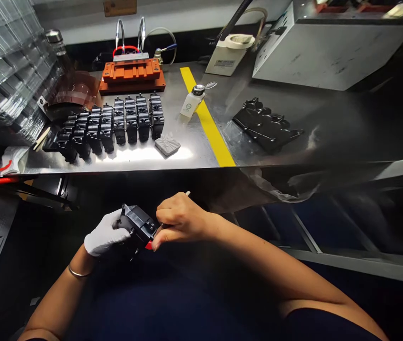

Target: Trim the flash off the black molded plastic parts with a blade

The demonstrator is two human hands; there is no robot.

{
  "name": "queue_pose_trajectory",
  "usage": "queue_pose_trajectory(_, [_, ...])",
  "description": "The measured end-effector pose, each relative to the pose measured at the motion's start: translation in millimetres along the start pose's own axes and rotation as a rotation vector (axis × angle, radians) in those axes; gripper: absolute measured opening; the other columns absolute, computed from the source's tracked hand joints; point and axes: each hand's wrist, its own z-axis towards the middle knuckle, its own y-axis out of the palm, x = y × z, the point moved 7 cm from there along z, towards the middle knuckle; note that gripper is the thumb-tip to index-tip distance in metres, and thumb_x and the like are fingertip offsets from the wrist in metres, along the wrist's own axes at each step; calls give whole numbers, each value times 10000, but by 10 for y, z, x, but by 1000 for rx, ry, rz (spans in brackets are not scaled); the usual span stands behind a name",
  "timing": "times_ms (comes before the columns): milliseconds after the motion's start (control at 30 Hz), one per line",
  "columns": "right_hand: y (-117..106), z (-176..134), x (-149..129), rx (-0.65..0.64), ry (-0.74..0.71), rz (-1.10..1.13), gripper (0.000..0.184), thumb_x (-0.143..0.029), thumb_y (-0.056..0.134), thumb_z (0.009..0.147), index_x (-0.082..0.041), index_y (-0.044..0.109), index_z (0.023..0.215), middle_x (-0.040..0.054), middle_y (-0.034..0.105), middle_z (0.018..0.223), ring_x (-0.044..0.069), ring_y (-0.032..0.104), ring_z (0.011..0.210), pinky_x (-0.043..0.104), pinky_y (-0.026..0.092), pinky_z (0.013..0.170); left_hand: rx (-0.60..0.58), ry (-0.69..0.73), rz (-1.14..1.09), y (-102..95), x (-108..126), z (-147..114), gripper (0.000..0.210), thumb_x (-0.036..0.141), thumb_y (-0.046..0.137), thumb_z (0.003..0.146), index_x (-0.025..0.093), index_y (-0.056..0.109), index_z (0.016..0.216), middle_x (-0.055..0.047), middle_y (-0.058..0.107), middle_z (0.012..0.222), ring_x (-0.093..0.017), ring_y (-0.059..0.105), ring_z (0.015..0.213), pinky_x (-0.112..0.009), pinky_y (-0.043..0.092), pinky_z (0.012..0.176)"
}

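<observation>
My left hand (107,235), in a white glove, grips a black moulded plastic housing (138,221) in front of the bench edge. The housing is tilted, with small pegs along its lower side. My bare right hand (180,219) is closed at the housing's right end. A thin tool with a pale tip (187,193) sticks up behind its knuckles; most of it is hidden in the fist. Below my right thumb a small red piece (148,245) shows, and I cannot tell whether it belongs to the tool or the housing.
On the metal bench (201,156) stand rows of black housings (116,123), a grey wrapped block (167,145), a white pump bottle (192,102) and an orange fixture (132,73). Black parts (263,123) lie right of the yellow tape (215,137). Clear trays (5,61) are stacked at left.
</observation>
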Motion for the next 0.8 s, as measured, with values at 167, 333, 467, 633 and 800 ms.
queue_pose_trajectory(167, [-2,-13,-38,-29,-32,8,647,-740,355,830,-165,459,550,-17,457,523,78,388,481,235,214,472,-97,-74,80,-41,20,-13,599,503,795,591,140,670,1050,-57,654,809,-188,594,698,-303,497,628])
queue_pose_trajectory(333, [3,-57,-9,-29,-12,113,644,-692,400,852,-165,414,482,-30,409,471,71,359,445,251,204,462,-90,-76,122,-82,48,-6,590,502,782,609,126,666,1049,-49,659,799,-186,599,689,-304,502,630])
queue_pose_trajectory(467, [9,-88,178,29,284,368,526,-654,588,778,-133,617,709,-1,573,583,78,481,501,201,324,475,-67,-58,264,-54,179,12,529,430,764,661,171,654,1108,-56,688,895,-213,639,781,-329,530,691])
queue_pose_trajectory(633, [279,-196,431,25,638,464,347,-473,672,763,-125,670,757,4,608,609,97,510,532,206,357,486,294,183,540,-253,454,87,512,287,812,616,222,646,1096,-56,679,1010,-225,640,955,-392,505,900])
queue_pose_trajectory(800, [444,-453,709,482,881,600,446,-576,619,753,-131,649,751,4,562,583,113,470,523,239,371,489,1126,282,-52,-689,234,-235,632,172,785,658,254,513,1223,-65,604,1185,-173,608,1053,-397,473,979])
